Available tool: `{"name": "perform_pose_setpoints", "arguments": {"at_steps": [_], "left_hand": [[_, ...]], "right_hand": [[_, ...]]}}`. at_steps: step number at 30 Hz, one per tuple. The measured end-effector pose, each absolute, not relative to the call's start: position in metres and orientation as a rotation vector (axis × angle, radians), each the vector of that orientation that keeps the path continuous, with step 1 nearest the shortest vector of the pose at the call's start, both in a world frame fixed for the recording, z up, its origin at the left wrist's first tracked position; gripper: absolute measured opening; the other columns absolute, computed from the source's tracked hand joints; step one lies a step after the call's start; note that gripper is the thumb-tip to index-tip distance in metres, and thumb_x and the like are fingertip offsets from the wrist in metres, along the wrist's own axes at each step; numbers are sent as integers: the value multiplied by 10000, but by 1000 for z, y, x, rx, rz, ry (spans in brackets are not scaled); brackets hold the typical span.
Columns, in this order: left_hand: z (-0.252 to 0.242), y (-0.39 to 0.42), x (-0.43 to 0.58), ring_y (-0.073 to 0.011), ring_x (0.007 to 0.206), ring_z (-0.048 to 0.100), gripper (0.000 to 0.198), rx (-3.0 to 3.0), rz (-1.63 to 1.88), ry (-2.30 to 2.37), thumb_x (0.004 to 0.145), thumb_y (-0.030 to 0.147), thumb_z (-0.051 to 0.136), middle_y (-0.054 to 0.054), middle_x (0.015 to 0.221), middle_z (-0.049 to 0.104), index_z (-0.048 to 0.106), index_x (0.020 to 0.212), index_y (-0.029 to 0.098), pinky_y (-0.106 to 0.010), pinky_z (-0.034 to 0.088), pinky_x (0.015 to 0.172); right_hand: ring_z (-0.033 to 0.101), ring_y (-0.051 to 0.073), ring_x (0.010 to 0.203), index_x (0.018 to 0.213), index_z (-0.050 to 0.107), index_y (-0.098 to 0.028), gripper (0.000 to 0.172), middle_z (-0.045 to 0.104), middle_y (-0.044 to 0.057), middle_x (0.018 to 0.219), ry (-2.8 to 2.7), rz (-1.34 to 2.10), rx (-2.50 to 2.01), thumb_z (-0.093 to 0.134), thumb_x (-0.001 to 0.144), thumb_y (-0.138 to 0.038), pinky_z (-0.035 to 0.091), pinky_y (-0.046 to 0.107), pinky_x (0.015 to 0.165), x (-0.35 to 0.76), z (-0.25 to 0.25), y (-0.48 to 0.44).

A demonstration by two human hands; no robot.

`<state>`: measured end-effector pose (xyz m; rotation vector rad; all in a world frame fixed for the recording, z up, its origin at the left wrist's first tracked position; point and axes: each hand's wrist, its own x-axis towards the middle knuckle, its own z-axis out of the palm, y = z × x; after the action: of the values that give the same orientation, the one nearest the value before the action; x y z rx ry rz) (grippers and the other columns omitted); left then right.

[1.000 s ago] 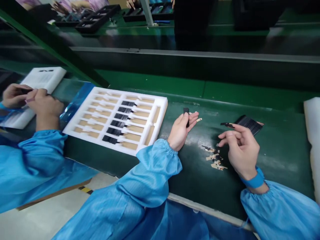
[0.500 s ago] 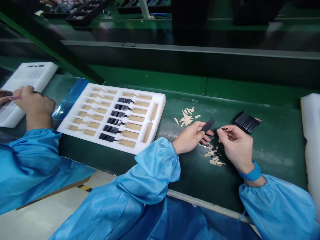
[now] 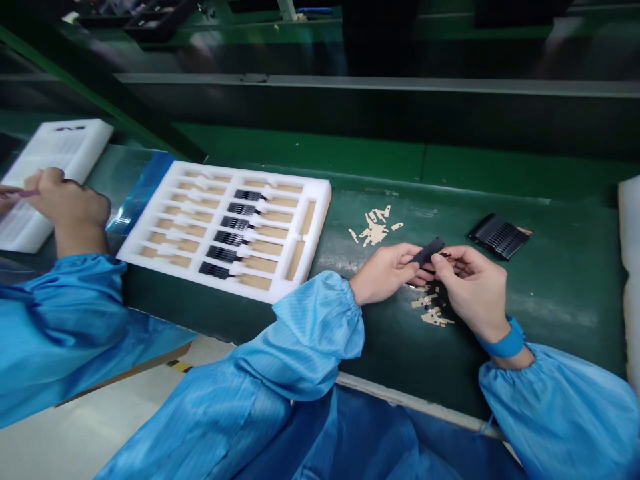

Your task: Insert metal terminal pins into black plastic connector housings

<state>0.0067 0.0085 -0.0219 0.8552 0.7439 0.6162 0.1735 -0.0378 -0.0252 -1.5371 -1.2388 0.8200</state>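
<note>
My left hand (image 3: 387, 270) is closed on a small, flat black strip (image 3: 429, 251), gripped between thumb and fingers. Right at the strip's far end, my right hand (image 3: 473, 283) pinches at it; a tiny dark piece shows at those fingertips, too small to name. Below the hands lies a scatter of small pale and metallic flat pieces (image 3: 434, 317). Beyond my left hand is a loose pile of cream-coloured flat pieces (image 3: 375, 230). A row of black strips (image 3: 500, 237) lies side by side past my right hand.
A white foam tray (image 3: 280, 293) with slots, several holding black slotted parts (image 3: 215, 270), sits left of my hands. Farther left, a co-worker's hand (image 3: 70, 203) is over another white foam block (image 3: 95, 137). White foam (image 3: 631, 267) borders the right side.
My right hand and the black strip in my left hand have come together; before, a gap lay between them. The view has shifted slightly.
</note>
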Motion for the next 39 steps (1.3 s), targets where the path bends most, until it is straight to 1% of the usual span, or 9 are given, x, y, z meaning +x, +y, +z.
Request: {"name": "perform_pose_setpoints", "arguments": {"at_steps": [5, 9, 14, 20, 28, 34, 39], "left_hand": [[-21, 9, 6, -129, 824, 744, 193, 864, 604, 751, 908, 22, 585, -86, 955, 743, 649, 1069, 107, -234, 611, 796], [-22, 9, 5, -154, 842, 752, 202, 878, 600, 764, 899, 56, 625, -108, 995, 745, 648, 1093, 103, -265, 616, 820], [-25, 9, 5, -140, 840, 747, 187, 874, 607, 739, 902, 72, 639, -94, 968, 745, 648, 1086, 105, -233, 609, 805], [-26, 9, 5, -181, 880, 753, 216, 886, 597, 745, 903, 103, 673, -116, 1016, 740, 645, 1118, 96, -301, 611, 860], [-24, 8, 6, -135, 835, 746, 190, 872, 608, 749, 905, 32, 613, -82, 970, 739, 649, 1077, 104, -225, 605, 798], [-21, 8, 6, -122, 804, 735, 175, 882, 631, 759, 886, 65, 674, -57, 918, 724, 645, 1052, 112, -207, 604, 766], [-22, 3, 8, -138, 766, 734, 159, 917, 639, 806, 908, 169, 702, -45, 841, 720, 610, 1026, 117, -237, 624, 738]], "right_hand": [[711, 182, 683, 923, 704, -195, 221, 738, 45, 814, -1208, 861, -1551, 756, 864, -402, 595, 301, 646, 174, -26, -39], [710, 178, 685, 902, 703, -199, 184, 738, 42, 815, -1197, 866, -1542, 757, 858, -369, 592, 292, 639, 173, -26, -39], [705, 172, 676, 890, 705, -199, 161, 733, 33, 802, -1203, 854, -1541, 757, 852, -347, 585, 285, 628, 173, -25, -39], [719, 189, 693, 902, 703, -210, 168, 738, 35, 812, -1233, 829, -1544, 757, 860, -364, 590, 298, 618, 176, -32, -38], [704, 178, 663, 896, 702, -214, 132, 732, 26, 796, -1256, 802, -1548, 743, 863, -335, 566, 288, 585, 174, -28, -38], [682, 168, 659, 858, 672, -211, 111, 712, 18, 774, -1344, 698, -1550, 719, 875, -310, 559, 294, 619, 174, -26, -38], [614, 136, 602, 868, 661, -210, 85, 659, -5, 732, -1516, 486, -1551, 710, 892, -275, 514, 266, 580, 171, -21, -40]]}}
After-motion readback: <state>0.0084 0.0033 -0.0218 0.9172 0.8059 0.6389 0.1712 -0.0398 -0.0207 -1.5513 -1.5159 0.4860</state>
